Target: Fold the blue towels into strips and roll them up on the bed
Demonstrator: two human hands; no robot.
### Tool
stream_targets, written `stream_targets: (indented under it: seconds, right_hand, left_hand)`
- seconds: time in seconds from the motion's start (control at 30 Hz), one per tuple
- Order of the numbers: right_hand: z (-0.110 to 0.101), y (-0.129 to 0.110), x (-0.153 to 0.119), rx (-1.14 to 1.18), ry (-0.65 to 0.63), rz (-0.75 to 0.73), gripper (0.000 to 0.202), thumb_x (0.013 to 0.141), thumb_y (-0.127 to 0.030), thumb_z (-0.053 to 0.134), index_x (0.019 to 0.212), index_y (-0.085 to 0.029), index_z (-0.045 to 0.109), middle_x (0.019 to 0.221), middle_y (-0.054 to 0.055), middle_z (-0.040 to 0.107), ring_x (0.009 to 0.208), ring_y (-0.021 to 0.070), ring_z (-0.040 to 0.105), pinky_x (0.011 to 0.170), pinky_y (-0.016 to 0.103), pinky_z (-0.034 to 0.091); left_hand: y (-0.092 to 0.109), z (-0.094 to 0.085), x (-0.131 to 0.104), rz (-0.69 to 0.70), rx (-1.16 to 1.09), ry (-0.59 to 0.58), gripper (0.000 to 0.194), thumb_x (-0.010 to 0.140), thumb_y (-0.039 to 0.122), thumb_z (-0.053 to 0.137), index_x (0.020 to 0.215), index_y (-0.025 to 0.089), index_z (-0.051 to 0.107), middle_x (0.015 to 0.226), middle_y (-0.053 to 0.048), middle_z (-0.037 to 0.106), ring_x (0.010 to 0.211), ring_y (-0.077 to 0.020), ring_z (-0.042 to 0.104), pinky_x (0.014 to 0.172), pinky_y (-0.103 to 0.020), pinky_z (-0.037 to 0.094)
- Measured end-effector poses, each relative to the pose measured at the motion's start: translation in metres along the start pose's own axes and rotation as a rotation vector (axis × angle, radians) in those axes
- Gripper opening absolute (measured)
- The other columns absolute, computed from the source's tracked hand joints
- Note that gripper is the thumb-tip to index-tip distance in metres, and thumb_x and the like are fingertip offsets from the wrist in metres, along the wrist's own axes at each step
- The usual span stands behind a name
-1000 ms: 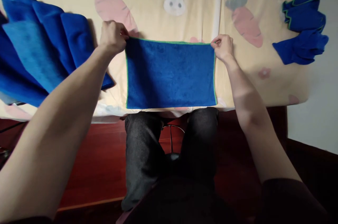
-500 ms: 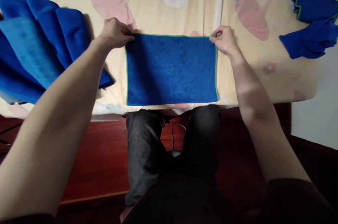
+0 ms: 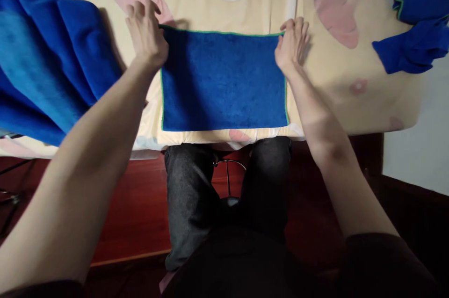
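A blue cloth [image 3: 224, 80] with green edging lies flat as a rectangle near the front edge of the table. At its far left corner is my left hand [image 3: 147, 33], fingers apart and slightly curled, its thumb side against the cloth's edge. My right hand [image 3: 292, 44] rests at the far right corner, fingers spread, partly over the cloth's right edge. Neither hand pinches the cloth. A shadow from my left arm falls across the cloth's left part.
Blue cloths [image 3: 80, 45] lie layered on the left, partly behind my left forearm. Crumpled blue cloths [image 3: 414, 47] with green edging sit at the far right. The patterned tablecloth [image 3: 336, 97] covers the table, whose front edge runs above my knees.
Both hands have let go of the far corners and opened. The cloth has shifted a little away from the table's front edge and slightly left in view.
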State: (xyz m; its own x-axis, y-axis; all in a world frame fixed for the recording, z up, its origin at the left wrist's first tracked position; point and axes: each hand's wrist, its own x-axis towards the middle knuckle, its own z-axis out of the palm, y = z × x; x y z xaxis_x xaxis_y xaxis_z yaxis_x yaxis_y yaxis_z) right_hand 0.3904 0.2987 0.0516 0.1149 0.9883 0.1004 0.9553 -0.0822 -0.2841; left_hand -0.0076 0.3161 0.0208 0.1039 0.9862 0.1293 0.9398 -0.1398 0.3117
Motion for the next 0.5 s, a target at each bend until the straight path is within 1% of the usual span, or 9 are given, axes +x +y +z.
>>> stream_targets:
  seconds: [0.03, 0.07, 0.1, 0.17, 0.23, 0.3, 0.37, 0.43, 0.5]
  right_hand:
    - [0.004, -0.007, -0.01, 0.014, 0.016, -0.062, 0.034, 0.105, -0.017, 0.055, 0.139, -0.014, 0.057, 0.155, 0.015, 0.051, 0.144, 0.0307, 0.042, 0.122, 0.056, 0.036]
    - [0.009, -0.012, -0.021, 0.045, -0.002, -0.136, 0.04, 0.108, -0.023, 0.052, 0.147, -0.016, 0.052, 0.162, 0.014, 0.046, 0.148, 0.0306, 0.038, 0.125, 0.055, 0.033]
    - [0.014, -0.015, -0.031, 0.089, -0.05, -0.217, 0.045, 0.109, -0.03, 0.049, 0.153, -0.018, 0.047, 0.166, 0.012, 0.041, 0.153, 0.0295, 0.034, 0.128, 0.054, 0.03]
    - [0.025, -0.012, -0.043, 0.179, -0.175, -0.341, 0.051, 0.11, -0.041, 0.045, 0.158, -0.022, 0.042, 0.17, 0.008, 0.036, 0.159, 0.0262, 0.025, 0.132, 0.054, 0.023]
    - [0.034, -0.001, -0.043, 0.271, -0.246, -0.345, 0.053, 0.11, -0.047, 0.044, 0.158, -0.024, 0.042, 0.168, 0.007, 0.041, 0.161, 0.0245, 0.019, 0.132, 0.057, 0.021]
    - [0.039, 0.009, -0.033, 0.347, -0.264, -0.271, 0.055, 0.109, -0.053, 0.042, 0.158, -0.026, 0.043, 0.163, 0.008, 0.046, 0.162, 0.0246, 0.015, 0.129, 0.061, 0.024]
    - [0.038, 0.01, -0.025, 0.384, -0.279, -0.223, 0.058, 0.108, -0.057, 0.039, 0.158, -0.026, 0.043, 0.161, 0.01, 0.048, 0.162, 0.0263, 0.017, 0.127, 0.064, 0.029]
    - [0.032, 0.004, -0.032, 0.366, -0.271, -0.235, 0.06, 0.108, -0.055, 0.039, 0.16, -0.025, 0.042, 0.164, 0.012, 0.045, 0.162, 0.0287, 0.02, 0.127, 0.065, 0.029]
    - [0.023, -0.004, -0.061, 0.307, -0.227, -0.273, 0.061, 0.108, -0.05, 0.038, 0.162, -0.023, 0.04, 0.17, 0.012, 0.037, 0.164, 0.0305, 0.017, 0.129, 0.066, 0.023]
  left_hand:
    - [0.016, 0.0, -0.012, -0.05, -0.001, 0.003, 0.059, 0.099, 0.046, 0.056, 0.146, 0.011, 0.045, 0.155, -0.011, 0.045, 0.145, -0.0318, 0.038, 0.125, -0.065, 0.033]
    - [0.029, 0.001, -0.023, -0.048, -0.012, -0.028, 0.06, 0.1, 0.042, 0.056, 0.151, 0.014, 0.042, 0.161, -0.009, 0.039, 0.15, -0.0309, 0.032, 0.128, -0.064, 0.028]
    - [0.038, 0.003, -0.032, -0.029, -0.024, -0.079, 0.062, 0.101, 0.041, 0.055, 0.156, 0.016, 0.04, 0.168, -0.007, 0.032, 0.155, -0.03, 0.025, 0.131, -0.063, 0.022]
    - [0.041, 0.011, -0.042, 0.014, -0.063, -0.194, 0.067, 0.104, 0.042, 0.05, 0.163, 0.017, 0.031, 0.176, -0.003, 0.018, 0.162, -0.0275, 0.01, 0.135, -0.061, 0.01]
    - [0.031, 0.022, -0.04, -0.027, -0.101, -0.232, 0.072, 0.106, 0.046, 0.045, 0.167, 0.015, 0.022, 0.179, -0.002, 0.008, 0.164, -0.0252, 0.0, 0.136, -0.059, 0.001]
    - [0.018, 0.03, -0.033, -0.119, -0.116, -0.215, 0.075, 0.107, 0.046, 0.043, 0.168, 0.012, 0.016, 0.18, -0.004, 0.004, 0.165, -0.0243, -0.002, 0.135, -0.06, -0.005]
    - [0.014, 0.034, -0.031, -0.193, -0.103, -0.189, 0.075, 0.108, 0.044, 0.041, 0.168, 0.008, 0.013, 0.179, -0.007, 0.001, 0.165, -0.025, -0.006, 0.133, -0.061, -0.01]
    - [0.025, 0.031, -0.044, -0.211, -0.101, -0.168, 0.075, 0.107, 0.044, 0.039, 0.168, 0.006, 0.014, 0.179, -0.009, -0.002, 0.165, -0.0264, -0.01, 0.133, -0.06, -0.012]
    - [0.044, 0.026, -0.08, -0.171, -0.138, -0.155, 0.076, 0.106, 0.047, 0.04, 0.167, 0.007, 0.019, 0.179, -0.01, 0.0, 0.165, -0.0271, -0.009, 0.134, -0.059, -0.009]
